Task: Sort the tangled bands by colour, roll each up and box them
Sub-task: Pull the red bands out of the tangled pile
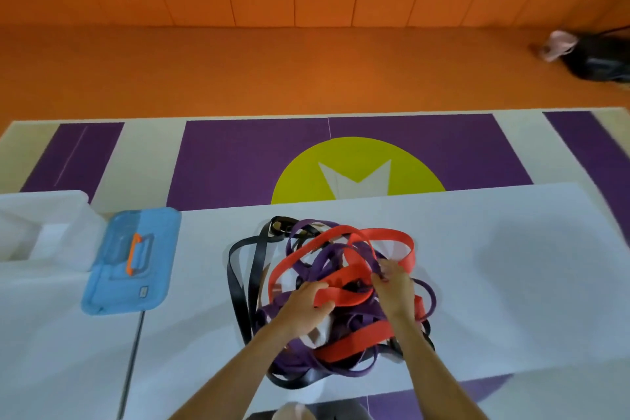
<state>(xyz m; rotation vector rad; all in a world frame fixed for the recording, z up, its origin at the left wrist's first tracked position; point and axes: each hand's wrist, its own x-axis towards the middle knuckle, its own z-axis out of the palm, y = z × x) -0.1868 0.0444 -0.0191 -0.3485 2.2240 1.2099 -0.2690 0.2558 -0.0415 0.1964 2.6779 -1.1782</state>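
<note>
A tangled heap of bands lies on the white table (494,266): red bands (385,235), purple bands (324,257) and black bands (238,280) looped through one another. My left hand (306,307) is in the middle of the heap and grips a red band. My right hand (392,283) is on the heap's right side and pinches a purple band near its top. A clear plastic box (47,232) stands at the table's far left, with its blue lid (133,259) lying flat beside it.
The blue lid has an orange handle (134,254). A seam between two table tops (134,351) runs down from the lid. Beyond the table are a purple and yellow floor mat (358,160), an orange floor and a dark bag (600,58) at far right.
</note>
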